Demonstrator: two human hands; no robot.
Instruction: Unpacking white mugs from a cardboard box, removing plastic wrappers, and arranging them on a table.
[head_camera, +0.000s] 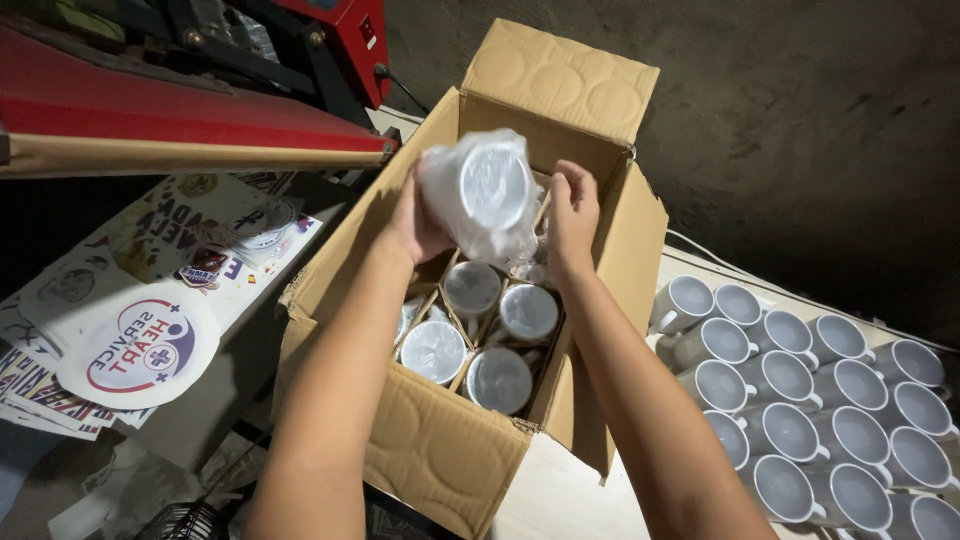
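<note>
Both my hands hold a white mug wrapped in a clear plastic bag (483, 193) above an open cardboard box (440, 450). My left hand (420, 225) cups the wrapped mug from the left side. My right hand (571, 222) grips the loose plastic at the mug's right. Inside the box, several more bagged white mugs (470, 335) sit upright between cardboard dividers.
Several unwrapped white mugs (800, 400) lie in rows on the white table (560, 500) right of the box. A red press machine (180, 90) stands at the upper left. Printed paper sheets and round stickers (140, 350) lie on the surface to the left. A dark wall rises behind.
</note>
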